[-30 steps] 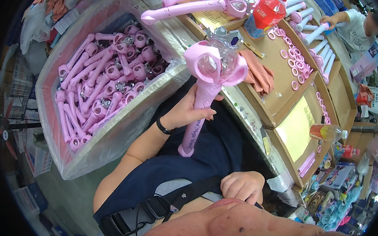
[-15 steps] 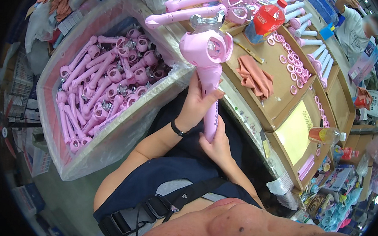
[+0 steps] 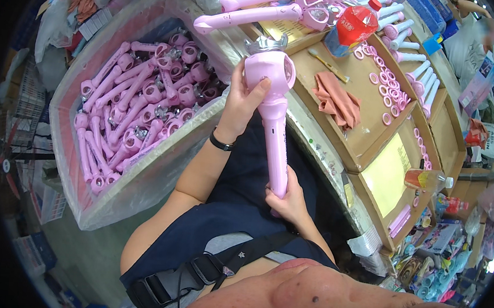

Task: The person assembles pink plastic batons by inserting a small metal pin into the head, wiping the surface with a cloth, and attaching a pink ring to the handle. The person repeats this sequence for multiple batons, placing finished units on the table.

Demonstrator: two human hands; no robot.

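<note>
Gripping a pink wand [image 3: 274,136] mid-frame, the left hand [image 3: 239,103] clasps its head between thumb and fingers; the right hand [image 3: 291,199] curls fingers round its lower end.

I watch through one head camera, left of a side-by-side pair, facing down, wide fisheye, strap [image 3: 257,250] close below, left hand [image 3: 241,102] and right hand [image 3: 291,200] mid-frame, bin [image 3: 163,158] leftward, trays [image 3: 366,133] rightward, edges bending rimward.
</note>
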